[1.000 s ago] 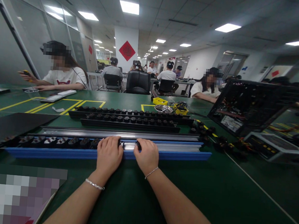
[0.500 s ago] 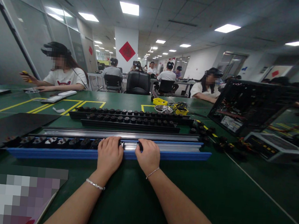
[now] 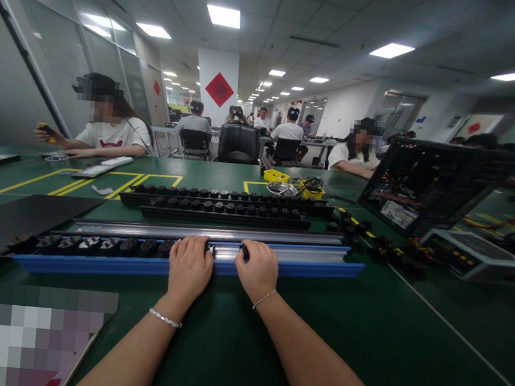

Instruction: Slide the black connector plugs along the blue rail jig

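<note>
A long blue rail (image 3: 314, 270) with a silvery channel lies across the table in front of me. Black plug modules (image 3: 129, 245) with prongs facing up stand in a row along its left part. Over the right end of that row, my left hand (image 3: 191, 265) curls its fingers around a black module, mostly covered by them. Slightly to the right, my right hand (image 3: 257, 270) is closed on a small black plug module (image 3: 245, 252) at the channel; the fingers hide most of it. Bare silvery channel shows between the hands.
Behind the blue rail lie a silvery rail (image 3: 123, 227) and black rails (image 3: 223, 216) filled with modules. Loose black modules (image 3: 383, 247), a power supply (image 3: 477, 254) and an open computer case (image 3: 420, 183) are at right. A dark panel (image 3: 25, 215) lies left. Co-workers sit across the table.
My right hand has shifted very slightly right, widening the gap between my hands a little. My left hand stays in place on the row.
</note>
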The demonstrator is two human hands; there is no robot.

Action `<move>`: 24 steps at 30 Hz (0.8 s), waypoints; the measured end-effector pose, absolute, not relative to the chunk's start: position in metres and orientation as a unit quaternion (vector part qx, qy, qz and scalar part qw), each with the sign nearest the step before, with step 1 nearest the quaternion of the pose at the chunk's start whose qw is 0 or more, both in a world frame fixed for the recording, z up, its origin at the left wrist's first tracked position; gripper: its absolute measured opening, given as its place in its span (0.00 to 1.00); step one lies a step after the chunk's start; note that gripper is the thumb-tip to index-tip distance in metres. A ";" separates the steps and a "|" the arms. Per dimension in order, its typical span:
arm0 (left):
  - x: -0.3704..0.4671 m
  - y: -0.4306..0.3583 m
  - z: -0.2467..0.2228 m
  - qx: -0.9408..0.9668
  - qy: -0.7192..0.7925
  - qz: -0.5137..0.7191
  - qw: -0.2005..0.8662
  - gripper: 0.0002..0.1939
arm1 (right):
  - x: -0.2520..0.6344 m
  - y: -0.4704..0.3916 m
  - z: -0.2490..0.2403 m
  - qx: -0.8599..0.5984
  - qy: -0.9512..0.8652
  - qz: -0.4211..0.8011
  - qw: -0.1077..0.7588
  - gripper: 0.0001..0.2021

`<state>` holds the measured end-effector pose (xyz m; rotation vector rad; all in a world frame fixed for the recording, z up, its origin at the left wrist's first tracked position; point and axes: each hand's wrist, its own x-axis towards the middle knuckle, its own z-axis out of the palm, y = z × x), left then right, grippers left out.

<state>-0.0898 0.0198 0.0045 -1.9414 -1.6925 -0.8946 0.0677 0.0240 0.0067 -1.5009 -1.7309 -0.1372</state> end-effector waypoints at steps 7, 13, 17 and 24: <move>-0.090 0.020 0.004 -0.692 -0.616 -0.322 0.197 0.17 | 0.068 0.022 0.012 -0.631 -0.676 -0.063 0.376 0.17; -0.089 0.018 0.004 -0.699 -0.597 -0.328 0.218 0.20 | 0.072 0.021 0.016 -0.650 -0.674 -0.066 0.345 0.08; -0.088 0.017 0.005 -0.716 -0.585 -0.325 0.200 0.19 | 0.075 0.022 0.015 -0.637 -0.684 -0.082 0.346 0.09; -0.087 0.017 0.005 -0.727 -0.572 -0.334 0.179 0.17 | 0.078 0.023 0.013 -0.624 -0.694 -0.089 0.349 0.09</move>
